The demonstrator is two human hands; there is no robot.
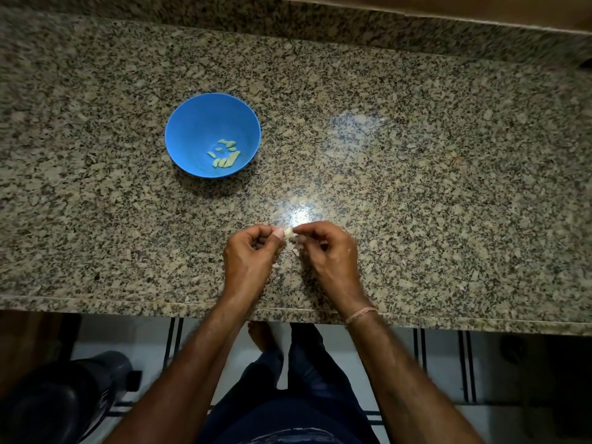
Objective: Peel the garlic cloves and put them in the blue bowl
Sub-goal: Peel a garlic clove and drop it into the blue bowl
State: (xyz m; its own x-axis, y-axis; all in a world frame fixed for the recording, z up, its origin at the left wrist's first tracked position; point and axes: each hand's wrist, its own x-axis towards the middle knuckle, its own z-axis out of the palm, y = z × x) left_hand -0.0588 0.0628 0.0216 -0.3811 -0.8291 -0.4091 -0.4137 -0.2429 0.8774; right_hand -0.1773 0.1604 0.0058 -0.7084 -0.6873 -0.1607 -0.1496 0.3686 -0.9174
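Note:
A blue bowl [192, 123] stands on the granite counter [416, 187], left of centre, with several peeled garlic cloves [226, 153] at its bottom. Near the counter's front edge my left hand [250, 254] and my right hand [326, 251] are held close together over the stone. Between their fingertips they pinch one small pale garlic clove [289, 232]. Both hands have their fingers curled. Bits of thin peel lie on the counter just under the hands [296, 249], partly hidden and blurred.
The counter's front edge [128, 304] runs across the lower part of the view. A raised stone ledge [288, 20] bounds the back. Below the counter are a dark round object [64, 402] at left, tiled floor and my legs.

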